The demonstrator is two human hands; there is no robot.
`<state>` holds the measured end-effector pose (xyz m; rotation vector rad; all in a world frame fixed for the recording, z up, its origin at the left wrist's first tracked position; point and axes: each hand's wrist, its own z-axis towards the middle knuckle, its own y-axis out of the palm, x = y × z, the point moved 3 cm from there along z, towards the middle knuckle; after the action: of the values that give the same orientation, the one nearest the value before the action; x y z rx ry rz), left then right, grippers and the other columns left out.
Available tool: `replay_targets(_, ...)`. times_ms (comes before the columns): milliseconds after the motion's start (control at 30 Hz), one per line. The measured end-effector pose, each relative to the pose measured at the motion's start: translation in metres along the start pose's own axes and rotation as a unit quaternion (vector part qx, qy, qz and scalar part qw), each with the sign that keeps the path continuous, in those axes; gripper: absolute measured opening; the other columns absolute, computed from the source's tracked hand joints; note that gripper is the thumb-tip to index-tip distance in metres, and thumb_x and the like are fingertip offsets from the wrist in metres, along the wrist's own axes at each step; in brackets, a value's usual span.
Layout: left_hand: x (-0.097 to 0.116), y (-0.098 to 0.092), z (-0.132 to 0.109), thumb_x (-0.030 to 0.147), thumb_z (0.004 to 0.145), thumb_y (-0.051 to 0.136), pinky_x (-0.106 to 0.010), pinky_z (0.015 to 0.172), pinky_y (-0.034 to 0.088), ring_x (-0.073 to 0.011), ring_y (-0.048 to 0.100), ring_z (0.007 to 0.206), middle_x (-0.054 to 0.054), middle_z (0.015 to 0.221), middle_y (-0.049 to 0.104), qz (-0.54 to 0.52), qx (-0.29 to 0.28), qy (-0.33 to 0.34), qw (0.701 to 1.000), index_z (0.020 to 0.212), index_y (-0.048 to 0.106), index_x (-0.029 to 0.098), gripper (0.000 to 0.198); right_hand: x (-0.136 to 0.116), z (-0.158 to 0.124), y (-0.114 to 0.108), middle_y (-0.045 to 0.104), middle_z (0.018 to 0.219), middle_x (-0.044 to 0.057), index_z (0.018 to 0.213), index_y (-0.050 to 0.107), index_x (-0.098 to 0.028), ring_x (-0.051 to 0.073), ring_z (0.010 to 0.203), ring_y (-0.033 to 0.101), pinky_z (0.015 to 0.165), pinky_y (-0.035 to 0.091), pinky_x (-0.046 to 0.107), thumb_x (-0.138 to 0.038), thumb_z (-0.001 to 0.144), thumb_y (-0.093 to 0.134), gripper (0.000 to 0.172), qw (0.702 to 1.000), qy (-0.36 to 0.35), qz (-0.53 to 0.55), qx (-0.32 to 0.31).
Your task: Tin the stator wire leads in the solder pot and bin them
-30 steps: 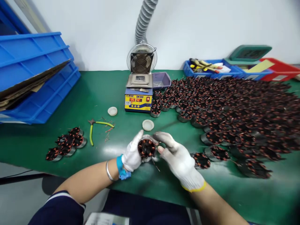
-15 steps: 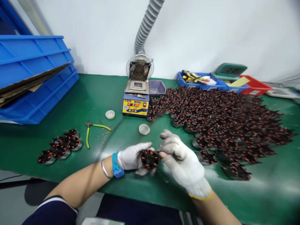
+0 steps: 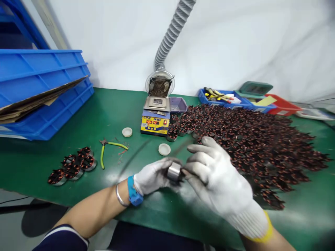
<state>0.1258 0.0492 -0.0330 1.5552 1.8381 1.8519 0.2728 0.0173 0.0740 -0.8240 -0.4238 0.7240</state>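
In my gloved left hand (image 3: 154,176) is a motor stator (image 3: 174,170), tipped so that its bare silver metal ring faces me. The fingers are wrapped round it, above the near part of the bench. My gloved right hand (image 3: 217,177) is at the stator's right side with thumb and forefinger pinched together. What lies between those fingertips is blurred and too small to make out. Just beyond the hands sits a small white dish (image 3: 164,149). Nearby stands a yellow and blue solder pot (image 3: 155,122) with a lit red display.
Many stators (image 3: 261,139) with copper windings cover the bench's right side; several more (image 3: 72,167) stand at left. Green-handled cutters (image 3: 104,151) lie open by wire scraps. Blue crates (image 3: 44,80) rise at the left. A blue tool tray (image 3: 225,97) and red bin (image 3: 284,104) are behind.
The stator in my left hand has turned from showing its windings to showing its metal ring. My right hand has come nearer the camera, still at the stator's right side. The view has shifted slightly.
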Motion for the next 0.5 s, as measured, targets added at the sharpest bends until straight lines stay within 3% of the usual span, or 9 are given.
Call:
replay_targets(67, 0.014, -0.006, 0.001, 0.034, 0.079, 0.074, -0.031, 0.074, 0.058, -0.0202, 0.07, 0.079, -0.006, 0.081, 0.07, -0.078, 0.063, 0.116, 0.988, 0.079, 0.067, 0.015, 0.021, 0.002, 0.002, -0.001, 0.069, 0.081, 0.003, 0.085, 0.064, -0.02, 0.024, 0.102, 0.068, 0.11, 0.046, 0.057, -0.015, 0.089, 0.06, 0.008, 1.0, 0.0, 0.007, 0.026)
replay_targets(133, 0.022, -0.016, 0.003, 0.034, 0.084, 0.069, -0.029, 0.079, 0.057, -0.0174, 0.069, 0.079, -0.004, 0.073, 0.068, -0.112, 0.128, 0.177, 0.969, 0.063, 0.057, 0.017, 0.03, 0.002, 0.006, -0.002, 0.069, 0.083, 0.003, 0.087, 0.063, -0.02, 0.024, 0.103, 0.068, 0.11, 0.046, 0.058, -0.016, 0.09, 0.06, 0.006, 0.999, -0.005, 0.028, 0.043)
replay_targets(200, 0.019, -0.02, 0.008, 0.044, 0.085, 0.07, -0.03, 0.074, 0.058, -0.0178, 0.069, 0.075, -0.004, 0.076, 0.069, -0.085, 0.111, 0.122, 0.983, 0.069, 0.06, 0.016, 0.034, 0.001, 0.01, 0.0, 0.069, 0.083, 0.003, 0.088, 0.062, -0.02, 0.024, 0.104, 0.067, 0.11, 0.046, 0.059, -0.016, 0.09, 0.059, 0.006, 0.998, -0.008, 0.045, 0.047)
replay_targets(267, 0.008, -0.017, 0.01, 0.062, 0.076, 0.077, -0.035, 0.067, 0.058, -0.0225, 0.07, 0.073, -0.007, 0.083, 0.072, -0.027, 0.019, 0.003, 0.999, 0.085, 0.066, 0.014, 0.049, 0.001, 0.009, 0.004, 0.069, 0.082, 0.003, 0.086, 0.061, -0.02, 0.024, 0.105, 0.066, 0.111, 0.045, 0.059, -0.015, 0.09, 0.058, 0.007, 0.997, 0.005, 0.061, 0.043)
replay_targets(333, -0.004, -0.011, 0.008, 0.07, 0.062, 0.084, -0.035, 0.061, 0.057, -0.0237, 0.07, 0.068, -0.008, 0.081, 0.072, 0.043, -0.073, -0.071, 0.994, 0.091, 0.067, 0.013, 0.066, 0.004, 0.003, 0.01, 0.067, 0.079, 0.001, 0.084, 0.061, -0.021, 0.023, 0.105, 0.066, 0.113, 0.043, 0.058, -0.013, 0.089, 0.06, 0.009, 0.996, 0.023, 0.086, 0.024)
replay_targets(433, -0.008, -0.006, 0.002, 0.066, 0.058, 0.089, -0.027, 0.055, 0.052, -0.0175, 0.066, 0.059, -0.007, 0.075, 0.071, 0.128, -0.086, -0.044, 0.987, 0.089, 0.068, 0.012, 0.065, 0.014, -0.014, 0.016, 0.066, 0.078, 0.001, 0.081, 0.061, -0.022, 0.022, 0.104, 0.067, 0.111, 0.047, 0.055, -0.015, 0.089, 0.062, 0.01, 0.98, 0.087, 0.18, 0.018)
replay_targets(500, -0.006, -0.005, -0.001, 0.069, 0.06, 0.086, -0.023, 0.046, 0.046, -0.014, 0.06, 0.05, -0.006, 0.071, 0.07, 0.158, -0.068, -0.03, 0.985, 0.093, 0.069, 0.012, 0.068, 0.028, -0.029, 0.016, 0.065, 0.079, 0.002, 0.078, 0.06, -0.023, 0.023, 0.104, 0.069, 0.106, 0.052, 0.052, -0.017, 0.09, 0.06, 0.014, 0.939, 0.181, 0.279, 0.085)
